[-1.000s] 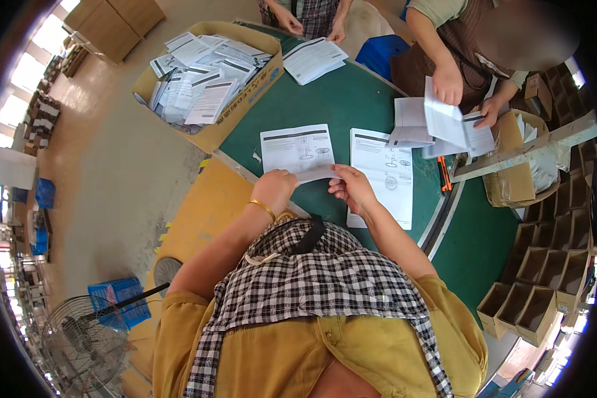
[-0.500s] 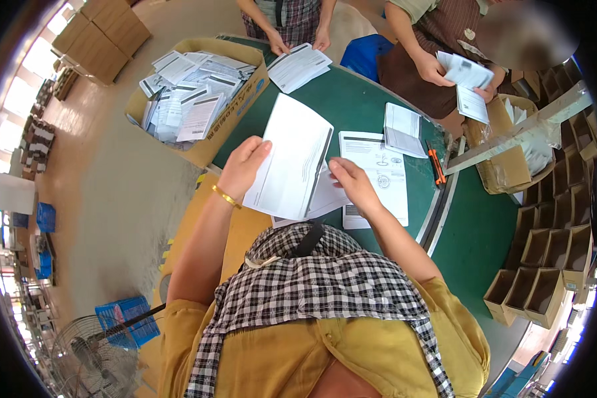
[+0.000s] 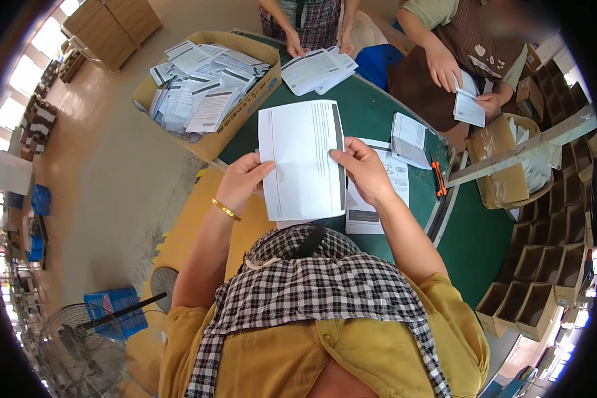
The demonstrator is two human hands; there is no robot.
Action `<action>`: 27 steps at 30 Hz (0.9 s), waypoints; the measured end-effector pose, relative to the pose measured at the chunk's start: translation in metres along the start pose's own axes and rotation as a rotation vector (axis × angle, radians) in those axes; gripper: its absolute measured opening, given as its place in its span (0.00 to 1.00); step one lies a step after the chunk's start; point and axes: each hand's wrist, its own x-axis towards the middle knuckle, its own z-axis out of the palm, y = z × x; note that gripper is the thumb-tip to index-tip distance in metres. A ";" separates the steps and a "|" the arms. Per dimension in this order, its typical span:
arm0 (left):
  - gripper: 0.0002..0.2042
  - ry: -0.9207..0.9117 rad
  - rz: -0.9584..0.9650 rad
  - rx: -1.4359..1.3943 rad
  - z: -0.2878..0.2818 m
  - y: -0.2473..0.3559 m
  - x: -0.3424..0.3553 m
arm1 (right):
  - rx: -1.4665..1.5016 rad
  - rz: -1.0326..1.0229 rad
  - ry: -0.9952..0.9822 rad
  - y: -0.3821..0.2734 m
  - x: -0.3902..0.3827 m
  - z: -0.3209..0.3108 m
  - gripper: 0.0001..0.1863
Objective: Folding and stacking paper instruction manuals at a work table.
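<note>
Head view: left hand and right hand clamped on spread sheet, centre; folded-looking papers in carton, upper left, I judge done; flat stack, centre right, remains.

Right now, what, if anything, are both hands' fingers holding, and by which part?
A white printed paper: the left hand holds its left edge, the right hand its right edge, each roughly midway along.
</note>
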 end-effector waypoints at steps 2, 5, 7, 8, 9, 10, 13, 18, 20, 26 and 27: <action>0.15 0.035 0.022 -0.060 0.001 -0.001 -0.004 | -0.291 0.079 -0.103 -0.013 -0.006 0.000 0.09; 0.14 0.020 0.073 -0.095 0.013 0.010 -0.011 | -0.335 0.047 -0.132 -0.009 -0.010 -0.004 0.11; 0.14 -0.012 0.107 -0.078 0.019 0.013 -0.014 | -0.324 0.031 -0.141 -0.012 -0.013 -0.002 0.11; 0.13 -0.007 0.220 0.021 0.023 0.013 -0.014 | -0.324 0.065 -0.149 -0.016 -0.015 -0.001 0.11; 0.13 -0.002 0.332 0.121 0.025 0.013 -0.014 | -0.323 0.098 -0.156 -0.020 -0.016 0.000 0.11; 0.13 -0.002 0.332 0.120 0.026 0.015 -0.015 | -0.324 0.098 -0.156 -0.024 -0.017 0.001 0.11; 0.13 0.000 0.328 0.037 0.024 0.020 -0.018 | -0.339 0.080 -0.182 -0.030 -0.018 -0.004 0.09; 0.05 -0.236 0.248 -0.214 0.011 0.021 -0.026 | -0.306 -0.102 -0.415 -0.036 -0.022 -0.021 0.12; 0.05 -0.232 0.219 -0.195 0.011 0.025 -0.029 | -0.327 -0.101 -0.456 -0.040 -0.022 -0.023 0.17; 0.07 -0.253 0.174 0.084 -0.009 0.025 -0.024 | -0.561 -0.191 -0.450 -0.039 -0.024 -0.013 0.11; 0.07 -0.291 0.225 0.160 -0.015 0.025 -0.020 | -0.750 -0.359 -0.441 -0.039 -0.027 -0.005 0.10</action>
